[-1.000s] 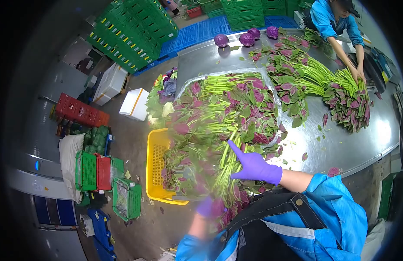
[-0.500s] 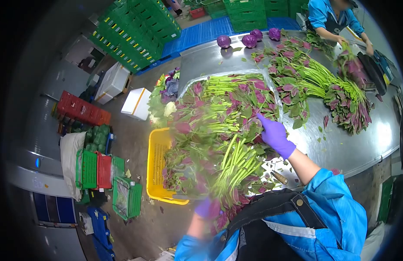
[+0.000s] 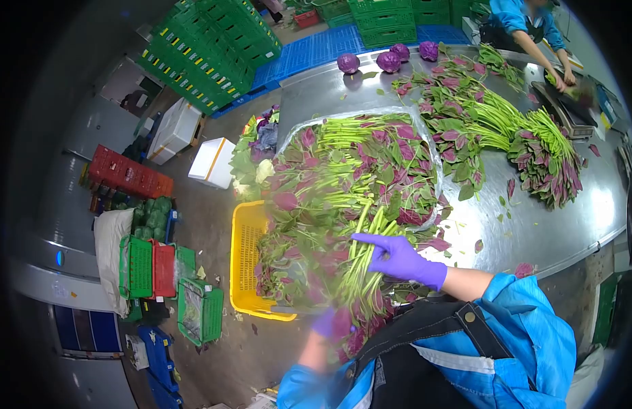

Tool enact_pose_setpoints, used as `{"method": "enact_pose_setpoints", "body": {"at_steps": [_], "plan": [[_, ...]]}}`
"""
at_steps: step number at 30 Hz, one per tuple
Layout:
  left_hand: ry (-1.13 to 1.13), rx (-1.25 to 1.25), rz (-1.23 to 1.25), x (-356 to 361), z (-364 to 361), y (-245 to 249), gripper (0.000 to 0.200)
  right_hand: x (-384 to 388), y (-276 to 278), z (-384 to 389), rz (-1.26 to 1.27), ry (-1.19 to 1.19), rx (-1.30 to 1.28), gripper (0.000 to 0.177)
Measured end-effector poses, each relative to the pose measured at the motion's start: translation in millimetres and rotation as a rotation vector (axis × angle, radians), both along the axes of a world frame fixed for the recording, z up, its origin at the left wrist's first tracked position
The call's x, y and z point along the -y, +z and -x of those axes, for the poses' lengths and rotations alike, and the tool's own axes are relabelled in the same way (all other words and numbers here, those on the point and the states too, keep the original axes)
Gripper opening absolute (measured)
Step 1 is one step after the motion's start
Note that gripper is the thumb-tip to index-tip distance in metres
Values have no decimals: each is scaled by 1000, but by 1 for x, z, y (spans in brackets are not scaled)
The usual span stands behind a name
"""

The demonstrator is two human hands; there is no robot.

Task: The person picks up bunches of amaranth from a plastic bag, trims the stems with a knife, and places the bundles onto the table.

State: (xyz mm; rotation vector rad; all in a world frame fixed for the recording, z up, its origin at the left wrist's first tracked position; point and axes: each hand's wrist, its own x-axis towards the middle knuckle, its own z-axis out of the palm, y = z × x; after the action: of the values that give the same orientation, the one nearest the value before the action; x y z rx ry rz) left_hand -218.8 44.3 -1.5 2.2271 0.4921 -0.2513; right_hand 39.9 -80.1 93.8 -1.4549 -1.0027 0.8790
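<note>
A bunch of red amaranth [image 3: 360, 273], pale green stems up and purple-green leaves down, stands in front of my body. My right hand [image 3: 401, 260], in a purple glove, is closed around its stems, the index finger lying across them. Low at the leafy end is my left hand [image 3: 324, 324], also gloved; it is blurred and partly covered by leaves, apparently gripping the bunch from the side. Beyond lies a wide heap of amaranth [image 3: 357, 163] on a clear plastic sheet [image 3: 435, 146].
A yellow crate [image 3: 247, 252] stands left of the heap. More amaranth [image 3: 490, 123] and several purple cabbages [image 3: 389, 62] lie on the steel table [image 3: 493, 204]. Across it, a co-worker [image 3: 527, 31] has both hands over a scale [image 3: 565, 112]. Stacked green crates [image 3: 210, 54] rise behind.
My right hand has come back from the heap, toward me and left, onto the stems of the bunch. The wooden-handled tool is now hidden. The co-worker's bunch has moved down toward the scale.
</note>
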Motion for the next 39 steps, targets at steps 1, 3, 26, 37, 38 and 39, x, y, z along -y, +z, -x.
{"method": "enact_pose_setpoints", "body": {"at_steps": [1, 3, 26, 37, 38, 39], "plan": [[44, -4, 68, 1, -1, 5, 31, 0, -1, -11, -3, -54, -20, 61], [178, 8, 284, 5, -6, 17, 32, -2, -14, -49, -50, -271, -96, 55], [193, 105, 952, 5, -50, 78, 82, 2, -1, -18, -14, -213, 543, 74], [130, 15, 703, 4, -45, 72, 97, 3, 19, -82, -173, -533, 940, 63], [90, -100, 551, 5, -52, 84, 99, -2, 26, -75, -190, -332, 940, 61], [48, -212, 397, 6, -57, 90, 101, -4, 30, -70, -206, -134, 934, 60]]}}
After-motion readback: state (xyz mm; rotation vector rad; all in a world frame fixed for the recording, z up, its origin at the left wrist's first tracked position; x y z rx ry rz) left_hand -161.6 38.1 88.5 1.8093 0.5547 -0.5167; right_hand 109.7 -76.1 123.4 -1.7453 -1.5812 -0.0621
